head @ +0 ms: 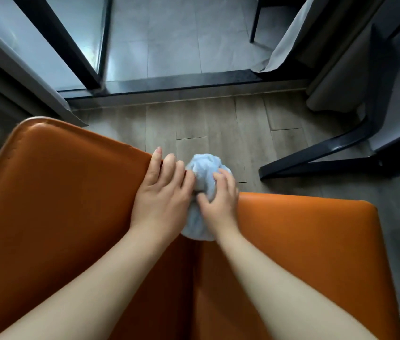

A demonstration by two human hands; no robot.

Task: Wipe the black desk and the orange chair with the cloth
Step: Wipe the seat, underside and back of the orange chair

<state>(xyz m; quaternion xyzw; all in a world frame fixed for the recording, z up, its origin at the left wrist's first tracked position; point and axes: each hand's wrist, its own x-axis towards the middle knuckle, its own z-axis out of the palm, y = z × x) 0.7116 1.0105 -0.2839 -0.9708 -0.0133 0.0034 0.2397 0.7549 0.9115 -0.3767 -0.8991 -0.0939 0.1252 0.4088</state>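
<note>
While both hands meet over the gap between two orange upholstered panels, the light blue cloth (203, 168) sits bunched into a ball at that gap, partly over the wood-look floor (206, 119) and partly against the orange chair (59, 204). The right hand (218, 201) grips the cloth from above, its fingers curled into the folds and its thumb pressed into the fabric. The left hand (162, 192) lies flatter: its forefinger reaches nearly straight along the chair's far edge, and the other fingers rest, only slightly bent, against the side of the cloth without closing round it. A second orange panel (304, 241) fills the lower right, meeting the first along a dark seam beneath the forearms; which one is seat and which is back I cannot tell from this angle. To the right, well apart from the hands, stands a black angled frame (316, 158) that is probably the base of the black desk. Beyond the floorboards runs a dark door threshold (181, 83), with grey tiles behind it and a pale curtain (289, 38) hanging at the upper right.
</note>
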